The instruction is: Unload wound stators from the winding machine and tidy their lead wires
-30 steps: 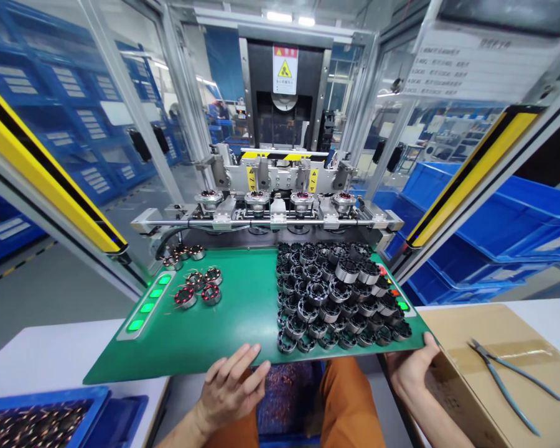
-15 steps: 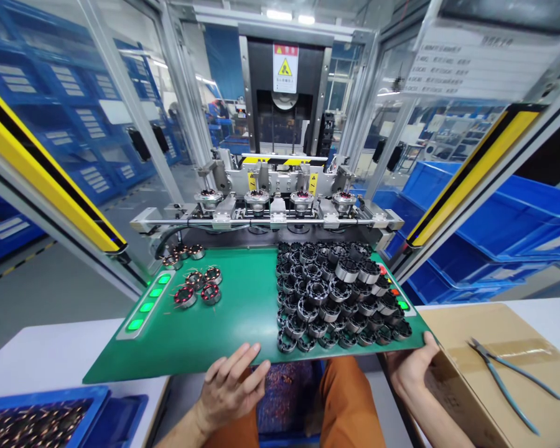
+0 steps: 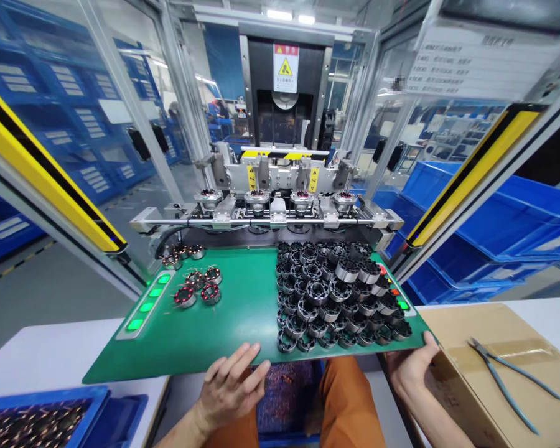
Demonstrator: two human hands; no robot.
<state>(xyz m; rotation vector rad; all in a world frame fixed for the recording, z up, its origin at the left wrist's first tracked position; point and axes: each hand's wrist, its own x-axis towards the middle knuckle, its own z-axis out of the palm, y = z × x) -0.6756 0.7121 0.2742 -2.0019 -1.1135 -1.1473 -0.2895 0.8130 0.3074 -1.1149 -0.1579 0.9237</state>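
Note:
My left hand [image 3: 236,384] rests at the front edge of the green work table [image 3: 168,348], its fingers stretched and slightly apart, with nothing held. At the table's front right corner my right hand [image 3: 411,367] grips the edge. Its thumb lies on top, while the other fingers are hidden underneath. Dark bare stator cores [image 3: 317,291] sit stacked in rows on the right half of the table. Several copper-wound stators [image 3: 210,293] lie at the left. Behind the table, wound stators [image 3: 302,198] sit in the fixtures of the machine.
Green lit buttons [image 3: 145,307] line the table's left side. Cutting pliers [image 3: 499,367] lie on a cardboard box [image 3: 452,323] at right. A blue bin [image 3: 98,398] of wound parts stands at lower left. Yellow light-curtain posts [image 3: 476,177] flank the machine; blue crates [image 3: 508,211] stand at right.
The machine's upper bar with yellow and black stripes has risen slightly above the fixtures. Both hands and the parts on the table have stayed in place.

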